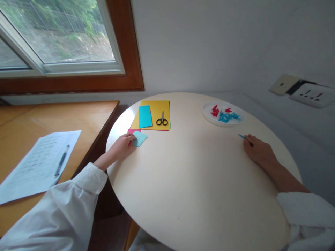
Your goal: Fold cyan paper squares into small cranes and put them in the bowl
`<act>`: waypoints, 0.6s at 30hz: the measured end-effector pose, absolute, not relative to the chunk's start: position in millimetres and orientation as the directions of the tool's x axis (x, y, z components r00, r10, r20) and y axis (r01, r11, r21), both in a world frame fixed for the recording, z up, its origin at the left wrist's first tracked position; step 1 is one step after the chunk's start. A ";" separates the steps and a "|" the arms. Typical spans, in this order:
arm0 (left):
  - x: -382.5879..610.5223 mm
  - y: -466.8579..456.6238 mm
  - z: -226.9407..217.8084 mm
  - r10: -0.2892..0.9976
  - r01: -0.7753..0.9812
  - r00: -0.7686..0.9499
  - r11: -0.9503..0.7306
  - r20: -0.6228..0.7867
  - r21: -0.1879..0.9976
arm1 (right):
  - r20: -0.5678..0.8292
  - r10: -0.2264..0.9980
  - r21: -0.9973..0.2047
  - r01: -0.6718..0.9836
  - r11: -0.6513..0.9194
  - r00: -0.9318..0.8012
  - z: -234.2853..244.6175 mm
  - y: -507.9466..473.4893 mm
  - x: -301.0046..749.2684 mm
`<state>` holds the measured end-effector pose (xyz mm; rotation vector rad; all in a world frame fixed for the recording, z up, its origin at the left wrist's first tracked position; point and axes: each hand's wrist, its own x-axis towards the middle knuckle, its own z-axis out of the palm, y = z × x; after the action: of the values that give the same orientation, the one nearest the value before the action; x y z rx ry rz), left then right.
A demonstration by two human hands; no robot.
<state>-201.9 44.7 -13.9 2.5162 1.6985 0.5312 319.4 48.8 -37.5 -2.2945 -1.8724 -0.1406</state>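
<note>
At the left side of the round table, my left hand [127, 142] has its fingers closed on the edge of a small light blue paper [140, 138]. A pink paper [134, 131] lies partly beneath it. My right hand [258, 149] rests at the table's right side, its fingers closed round a thin stick-like thing [242, 136]. That thing is blue at the end that sticks out, and a dark bit shows by the fingers; its kind is unclear. Beyond this hand stands a clear round dish [209, 119] with folded red paper pieces [215, 111] and blue paper pieces [228, 116].
Yellow paper sheets [155, 108] lie at the back left, bearing a blue paper rectangle [145, 116] and black-handled scissors [162, 120]. A wooden desk [96, 118] on the left holds a written sheet [34, 167] and a pen [62, 160]. Wall and window border the far side.
</note>
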 end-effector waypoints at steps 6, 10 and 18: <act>-201.2 48.5 -12.7 0.918 0.901 0.346 -0.383 0.196 0.204 | 0.177 0.961 -0.065 0.976 -0.206 0.214 -40.8 51.0 322.3; -201.9 55.5 -10.8 0.919 0.899 0.344 -0.381 0.192 0.215 | 0.187 0.960 -0.060 0.977 -0.202 0.210 -43.4 52.2 324.0; -193.4 67.8 -4.7 0.898 0.898 0.404 -0.425 0.175 0.111 | 0.183 0.958 -0.072 0.975 -0.211 0.221 -44.5 52.8 325.7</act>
<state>-193.4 67.8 -4.7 2.6328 1.6844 0.3266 325.7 52.8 -44.5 -2.3147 -1.8546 -0.1464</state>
